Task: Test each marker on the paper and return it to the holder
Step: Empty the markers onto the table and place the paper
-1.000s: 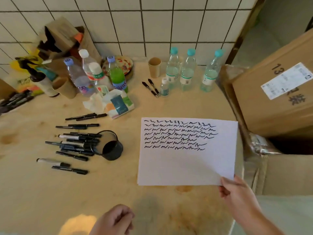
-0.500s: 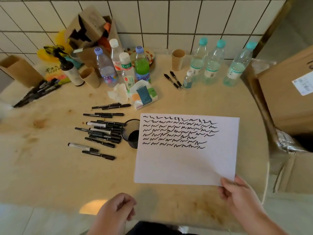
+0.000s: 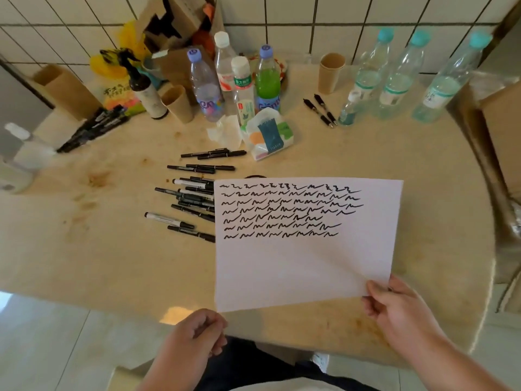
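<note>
Pinching the paper by 1 corner in my right hand, I judge it light and floppy, needing flat support; my left hand seems loosely curled, empty.

Beige worktop, stained in places, set against a white tiled wall. Along the back: three clear bottles with teal caps, upright, side by side; a brown paper cup to their left; a green bottle among a cluster of other bottles. A tissue pack lies in front of that cluster. A dark spray bottle stands further left. Cardboard box at right edge.
</note>
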